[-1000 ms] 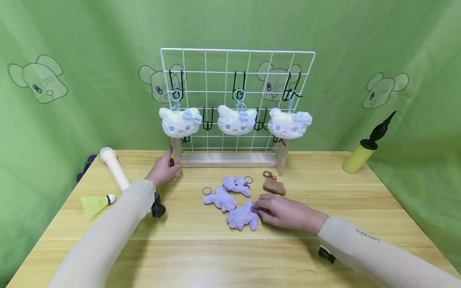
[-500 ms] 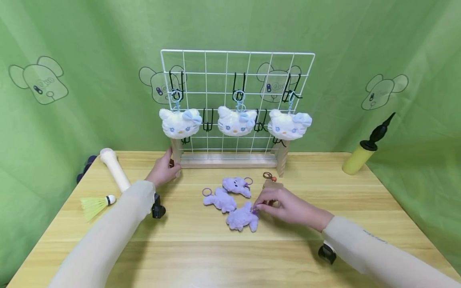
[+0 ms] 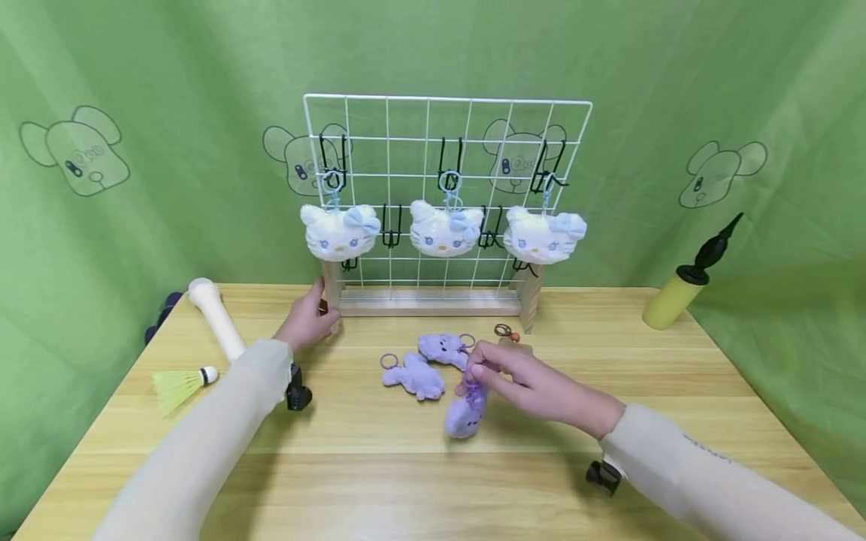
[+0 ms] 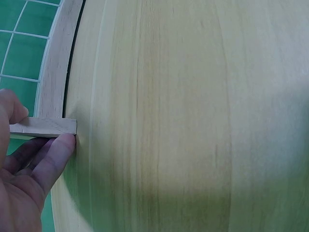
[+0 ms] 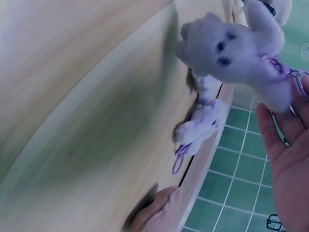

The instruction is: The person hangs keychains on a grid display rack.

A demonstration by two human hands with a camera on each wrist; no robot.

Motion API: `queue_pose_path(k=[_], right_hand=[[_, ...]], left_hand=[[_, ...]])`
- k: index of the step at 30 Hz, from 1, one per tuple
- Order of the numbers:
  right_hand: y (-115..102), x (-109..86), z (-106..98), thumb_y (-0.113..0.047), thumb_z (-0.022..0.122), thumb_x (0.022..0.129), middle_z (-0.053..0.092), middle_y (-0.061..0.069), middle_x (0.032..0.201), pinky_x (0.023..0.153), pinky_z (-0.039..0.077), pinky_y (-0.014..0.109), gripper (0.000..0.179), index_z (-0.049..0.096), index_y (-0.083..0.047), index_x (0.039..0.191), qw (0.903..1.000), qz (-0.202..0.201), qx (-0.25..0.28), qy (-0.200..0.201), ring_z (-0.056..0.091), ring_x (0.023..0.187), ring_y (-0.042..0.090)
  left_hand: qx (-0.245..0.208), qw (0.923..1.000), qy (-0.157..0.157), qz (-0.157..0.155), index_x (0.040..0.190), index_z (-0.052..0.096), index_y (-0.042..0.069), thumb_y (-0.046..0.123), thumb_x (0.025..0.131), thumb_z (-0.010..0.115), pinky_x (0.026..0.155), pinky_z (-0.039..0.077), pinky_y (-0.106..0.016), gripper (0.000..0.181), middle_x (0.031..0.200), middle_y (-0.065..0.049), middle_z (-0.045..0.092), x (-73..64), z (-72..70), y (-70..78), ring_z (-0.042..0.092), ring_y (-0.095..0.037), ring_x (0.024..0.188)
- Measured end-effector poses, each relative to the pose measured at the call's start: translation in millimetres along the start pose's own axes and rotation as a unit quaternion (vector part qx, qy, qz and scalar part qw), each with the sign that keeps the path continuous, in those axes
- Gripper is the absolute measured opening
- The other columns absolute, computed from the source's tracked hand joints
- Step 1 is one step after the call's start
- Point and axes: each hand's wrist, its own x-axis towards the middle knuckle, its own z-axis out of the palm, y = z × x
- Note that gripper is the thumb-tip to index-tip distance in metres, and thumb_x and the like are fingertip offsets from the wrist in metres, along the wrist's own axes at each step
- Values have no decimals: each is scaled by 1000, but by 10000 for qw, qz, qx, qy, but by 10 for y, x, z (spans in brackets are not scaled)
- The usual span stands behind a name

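My left hand (image 3: 304,324) grips the left wooden foot (image 4: 53,126) of a white wire grid rack, thumb on one side and fingers on the other. My right hand (image 3: 528,382) pinches the ring end of a purple plush keychain (image 3: 463,418), which hangs head down above the table. In the right wrist view its dark-eyed face (image 5: 223,48) shows, and its purple ring lies at my fingers. Two similar purple plush keychains, one nearer (image 3: 419,378) and one farther back (image 3: 436,346), lie just left of that hand. A brown plush keychain (image 3: 522,347) is partly hidden behind it.
Three white cat-head plush keychains, left (image 3: 338,237), middle (image 3: 440,234) and right (image 3: 537,242), hang from the upper black hooks. Lower hooks (image 3: 391,234) carry nothing. A white club-shaped object (image 3: 216,319) and yellow shuttlecock (image 3: 181,385) lie left; a yellow hand pump (image 3: 672,300) stands right.
My right hand has lifted the nearest purple plush keychain off the table by its ring end, and the plush has swung head down. My left hand stays on the rack's foot.
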Motion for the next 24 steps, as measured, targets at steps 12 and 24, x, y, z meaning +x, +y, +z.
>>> queue_pose_path(k=[12, 24], right_hand=[[-105, 285, 49, -1, 41, 110, 75, 19, 90, 71, 66, 28, 19, 59, 5, 110, 9902, -250, 711, 1180, 74, 84, 7], [-176, 875, -69, -14, 45, 112, 73, 14, 96, 72, 64, 26, 22, 62, -2, 119, 9817, 61, 422, 1854, 73, 86, 12]], left_hand=[[34, 10000, -23, 43, 167, 9, 2, 6, 101, 56, 78, 67, -33, 81, 138, -38, 56, 24, 7, -22, 68, -41, 107], [27, 10000, 0, 9, 167, 9, 1, 6, 102, 56, 79, 67, -34, 80, 137, -38, 57, 7, 6, 24, 69, -42, 106]])
